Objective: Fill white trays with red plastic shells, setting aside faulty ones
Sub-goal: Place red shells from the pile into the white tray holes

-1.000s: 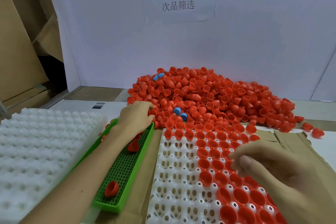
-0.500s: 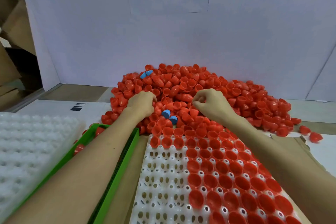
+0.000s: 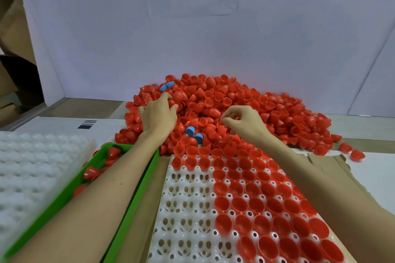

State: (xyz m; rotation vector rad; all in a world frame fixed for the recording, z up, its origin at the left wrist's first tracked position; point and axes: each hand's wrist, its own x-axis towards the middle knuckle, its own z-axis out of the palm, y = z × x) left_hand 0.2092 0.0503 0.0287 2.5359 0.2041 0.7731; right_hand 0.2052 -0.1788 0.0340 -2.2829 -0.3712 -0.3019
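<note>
Head view: a heap (image 3: 235,104) of red shells lies on the bench (image 3: 376,168) against the wall, its near edge touching the white tray (image 3: 188,198). The tray's right part and far row are filled with shells mouth-up; its left pockets are bare.

The left hand (image 3: 158,115) lies spread on the heap, fingers bent down among the shells. I cannot tell whether it grips one. The right hand (image 3: 245,124) is curled, thumb and forefinger pinching a shell (image 3: 221,127) on the near slope.

A green tray (image 3: 128,215) under the left forearm holds a few red rejects (image 3: 113,153). Blue pieces (image 3: 190,130) sit between the hands.

The shells look light, thin, stiff and smooth, likely slippery. A pinch across the rim should hold best and lets the mouth face up for seating.
</note>
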